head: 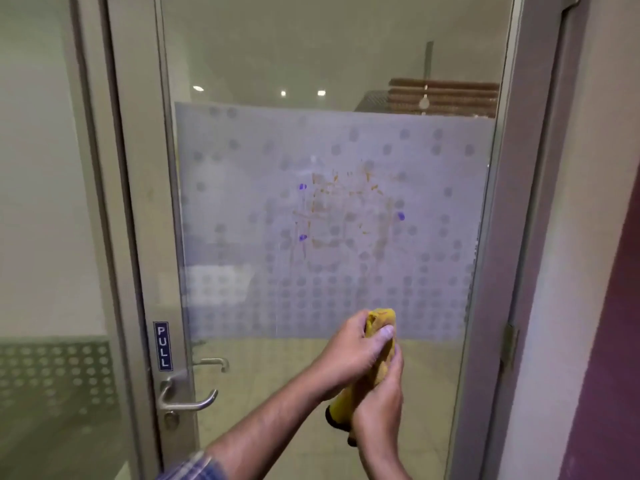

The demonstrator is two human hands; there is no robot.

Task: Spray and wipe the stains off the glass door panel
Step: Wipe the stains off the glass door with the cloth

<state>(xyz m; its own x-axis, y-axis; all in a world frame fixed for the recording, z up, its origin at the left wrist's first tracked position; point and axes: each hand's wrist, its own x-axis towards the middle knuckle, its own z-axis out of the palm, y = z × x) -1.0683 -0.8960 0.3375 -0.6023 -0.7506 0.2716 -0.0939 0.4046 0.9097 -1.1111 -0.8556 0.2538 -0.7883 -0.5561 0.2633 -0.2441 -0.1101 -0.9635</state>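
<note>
The glass door panel (346,64) fills the view, with a frosted dotted film across its middle. Orange smears and three small purple spots, the stains (341,209), sit at the centre of that film. Below them, in front of the glass, both hands hold a bunched yellow cloth (381,320). My left hand (349,348) wraps the upper part of the cloth, thumb on top. My right hand (379,396) grips the lower part, where a dark edge of the cloth shows. No spray bottle is in view.
A metal lever handle (188,403) and a blue PULL sign (162,346) are on the door's left frame. A fixed glass side panel (45,202) stands to the left. The door frame with a hinge (509,344) and a purple wall (616,306) are on the right.
</note>
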